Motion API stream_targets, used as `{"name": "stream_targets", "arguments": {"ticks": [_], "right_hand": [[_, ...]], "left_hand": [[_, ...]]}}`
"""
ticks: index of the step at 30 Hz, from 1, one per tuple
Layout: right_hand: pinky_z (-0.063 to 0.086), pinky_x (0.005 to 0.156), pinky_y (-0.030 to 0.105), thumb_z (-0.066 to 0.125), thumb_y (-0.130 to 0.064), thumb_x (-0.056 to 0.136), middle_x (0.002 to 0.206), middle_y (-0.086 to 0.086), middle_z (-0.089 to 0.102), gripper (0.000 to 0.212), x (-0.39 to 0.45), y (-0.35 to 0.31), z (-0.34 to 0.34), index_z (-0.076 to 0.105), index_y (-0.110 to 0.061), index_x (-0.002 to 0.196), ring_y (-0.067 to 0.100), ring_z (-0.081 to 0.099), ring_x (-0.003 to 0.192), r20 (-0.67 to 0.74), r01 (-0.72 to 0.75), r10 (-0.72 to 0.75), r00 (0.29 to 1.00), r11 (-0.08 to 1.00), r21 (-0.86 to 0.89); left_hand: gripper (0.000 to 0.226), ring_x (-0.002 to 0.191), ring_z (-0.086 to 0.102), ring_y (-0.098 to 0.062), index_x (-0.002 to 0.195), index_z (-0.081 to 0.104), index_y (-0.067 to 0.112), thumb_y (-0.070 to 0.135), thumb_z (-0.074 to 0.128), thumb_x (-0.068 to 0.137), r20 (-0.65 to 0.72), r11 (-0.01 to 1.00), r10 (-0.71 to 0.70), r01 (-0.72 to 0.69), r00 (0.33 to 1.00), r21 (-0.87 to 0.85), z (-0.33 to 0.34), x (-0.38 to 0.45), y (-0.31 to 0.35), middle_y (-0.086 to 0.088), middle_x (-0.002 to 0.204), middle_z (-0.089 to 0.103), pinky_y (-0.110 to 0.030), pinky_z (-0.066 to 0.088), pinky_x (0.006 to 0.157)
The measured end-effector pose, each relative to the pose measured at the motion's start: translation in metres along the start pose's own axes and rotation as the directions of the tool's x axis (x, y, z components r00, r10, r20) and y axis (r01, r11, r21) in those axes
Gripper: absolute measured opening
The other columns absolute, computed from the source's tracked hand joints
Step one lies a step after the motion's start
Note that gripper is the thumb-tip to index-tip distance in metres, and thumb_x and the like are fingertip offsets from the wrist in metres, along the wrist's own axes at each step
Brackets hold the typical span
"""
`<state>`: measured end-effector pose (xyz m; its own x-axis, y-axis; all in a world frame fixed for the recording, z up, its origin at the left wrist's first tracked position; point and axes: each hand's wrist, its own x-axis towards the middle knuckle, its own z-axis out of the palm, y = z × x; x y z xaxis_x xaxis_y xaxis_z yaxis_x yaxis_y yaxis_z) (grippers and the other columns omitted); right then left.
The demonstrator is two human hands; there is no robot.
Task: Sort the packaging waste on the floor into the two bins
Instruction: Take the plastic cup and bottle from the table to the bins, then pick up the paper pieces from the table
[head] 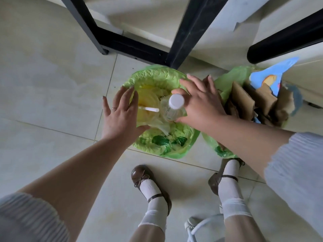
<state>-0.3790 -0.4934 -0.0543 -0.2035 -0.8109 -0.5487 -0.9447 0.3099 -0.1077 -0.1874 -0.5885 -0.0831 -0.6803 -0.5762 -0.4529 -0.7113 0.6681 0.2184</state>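
Two bins with green liners stand on the floor. The left bin (174, 151) holds yellow plastic bags (148, 100), a white straw (148, 109) and a clear plastic bottle (172, 109) with a white cap, standing upright. My right hand (201, 103) rests against the bottle's right side, fingers spread, thumb under it. My left hand (120, 112) is spread flat over the left rim, touching the yellow plastic. The right bin (225, 81) is stuffed with torn brown cardboard (244, 98) and a blue printed carton piece (267, 74).
Black metal table legs (188, 32) rise just behind the bins. My two feet in brown shoes (145, 177) and white socks stand in front of them. A white chair frame (201, 226) shows at the bottom right. Tiled floor stretches to the left.
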Motion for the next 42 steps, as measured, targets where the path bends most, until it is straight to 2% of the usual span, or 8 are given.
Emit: {"name": "stream_targets", "arguments": {"ticks": [5, 8, 15, 19, 26, 32, 36, 42], "right_hand": [[-0.005, 0.116, 0.055, 0.065, -0.064, 0.069, 0.16, 0.006, 0.003, 0.119, -0.018, 0.005, -0.017, -0.007, -0.015, 0.15, 0.02, -0.008, 0.147, 0.048, -0.01, 0.009, 0.999, 0.999, 0.031], [0.0, 0.117, 0.046, 0.071, -0.058, 0.067, 0.16, 0.008, 0.001, 0.126, -0.043, 0.007, -0.043, -0.014, -0.013, 0.148, 0.021, -0.003, 0.147, 0.032, -0.076, 0.07, 0.997, 0.971, 0.228], [0.019, 0.098, 0.011, 0.076, -0.036, 0.075, 0.153, 0.003, 0.029, 0.097, -0.141, 0.02, -0.106, 0.017, -0.019, 0.149, 0.016, 0.03, 0.137, 0.05, -0.215, 0.256, 0.965, 0.67, 0.711], [0.026, 0.085, -0.003, 0.078, -0.026, 0.074, 0.139, 0.006, 0.048, 0.073, -0.216, 0.037, -0.14, 0.044, -0.012, 0.137, 0.01, 0.046, 0.12, 0.077, -0.264, 0.363, 0.929, 0.5, 0.825], [0.031, 0.094, 0.02, 0.072, -0.034, 0.079, 0.138, 0.003, 0.049, 0.06, -0.367, 0.08, -0.2, 0.05, -0.018, 0.132, 0.017, 0.044, 0.128, 0.117, -0.399, 0.611, 0.783, 0.349, 0.848], [0.034, 0.095, 0.025, 0.067, -0.038, 0.082, 0.139, 0.003, 0.048, 0.06, -0.467, 0.119, -0.232, 0.046, -0.019, 0.135, 0.018, 0.044, 0.129, 0.111, -0.402, 0.796, 0.594, 0.174, 0.899], [0.035, 0.101, 0.026, 0.068, -0.037, 0.081, 0.14, 0.0, 0.048, 0.061, -0.514, 0.146, -0.232, 0.046, -0.02, 0.135, 0.015, 0.043, 0.13, 0.171, -0.331, 0.85, 0.499, 0.005, 0.944], [0.034, 0.107, 0.029, 0.07, -0.034, 0.08, 0.142, -0.005, 0.046, 0.065, -0.572, 0.208, -0.206, 0.042, -0.022, 0.137, 0.01, 0.042, 0.132, 0.253, -0.165, 0.889, 0.381, -0.204, 0.965]], "left_hand": [[0.116, 0.146, -0.007, -0.023, 0.15, 0.007, 0.01, 0.061, 0.069, 0.066, 0.055, 0.999, -0.014, 0.017, 0.998, -0.051, -0.019, -0.007, 0.008, -0.007, 0.159, -0.004, -0.054, 0.001, 0.116], [0.117, 0.146, -0.003, -0.024, 0.15, 0.003, 0.014, 0.058, 0.071, 0.066, 0.005, 0.982, -0.077, 0.076, 0.997, -0.173, -0.046, -0.021, 0.023, -0.007, 0.159, -0.002, -0.049, 0.002, 0.116], [0.098, 0.135, 0.032, -0.034, 0.144, 0.03, 0.011, 0.061, 0.062, 0.066, -0.181, 0.902, -0.101, 0.013, 0.978, -0.431, -0.125, -0.096, 0.09, -0.017, 0.148, 0.032, -0.053, 0.03, 0.109], [0.087, 0.126, 0.044, -0.027, 0.142, 0.035, 0.015, 0.039, 0.076, 0.068, -0.105, 0.747, -0.181, 0.067, 0.978, -0.661, -0.178, -0.137, 0.147, -0.01, 0.139, 0.038, -0.043, 0.039, 0.106], [0.043, 0.096, 0.062, -0.008, 0.109, 0.053, 0.03, 0.018, 0.076, 0.075, 0.133, 0.56, -0.047, 0.137, 0.99, -0.817, -0.266, -0.182, 0.252, 0.017, 0.104, 0.06, -0.027, 0.051, 0.086], [0.046, 0.088, 0.063, 0.002, 0.11, 0.053, 0.027, 0.024, 0.078, 0.071, 0.176, 0.671, 0.208, -0.01, 0.962, -0.741, -0.314, -0.196, 0.338, 0.01, 0.103, 0.066, -0.013, 0.05, 0.075], [0.057, 0.101, 0.06, -0.012, 0.119, 0.05, 0.024, 0.024, 0.08, 0.07, 0.27, 0.677, 0.275, 0.014, 0.922, -0.736, -0.326, -0.202, 0.396, 0.009, 0.104, 0.059, -0.044, 0.051, 0.093], [0.051, 0.106, 0.059, -0.013, 0.12, 0.048, 0.023, 0.022, 0.074, 0.077, 0.334, 0.733, 0.363, -0.046, 0.87, -0.678, -0.311, -0.187, 0.489, 0.001, 0.115, 0.059, -0.028, 0.047, 0.088]]}}
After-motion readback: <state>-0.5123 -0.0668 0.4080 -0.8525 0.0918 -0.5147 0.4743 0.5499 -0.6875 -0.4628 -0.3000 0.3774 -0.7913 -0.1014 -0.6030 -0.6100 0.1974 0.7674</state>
